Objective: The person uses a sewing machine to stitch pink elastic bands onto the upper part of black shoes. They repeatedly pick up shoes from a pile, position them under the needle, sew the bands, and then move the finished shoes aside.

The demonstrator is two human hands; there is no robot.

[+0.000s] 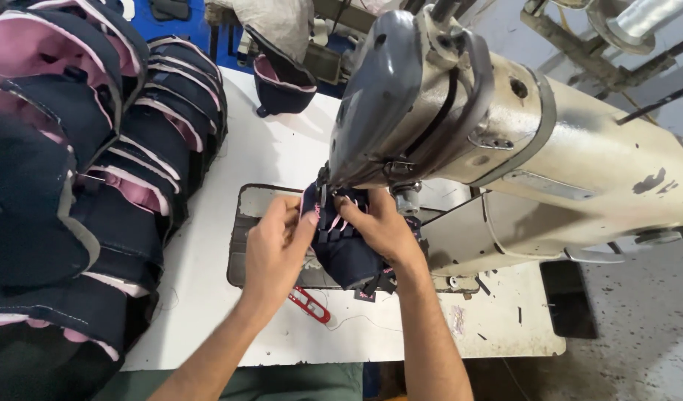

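Both hands (278, 249) (378, 226) pinch navy fabric piece (346, 256).

A garment sewing workshop: worn industrial sewing machine (460, 111), white worktable (282, 148), stacked navy-and-pink cap pieces (96, 171).

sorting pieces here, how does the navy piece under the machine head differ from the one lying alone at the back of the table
The navy piece under the machine head is gripped by the left hand and right hand; the lone piece at the back lies untouched. The first sits bunched on the metal plate, the second on the bare white table. Both are navy with pink.
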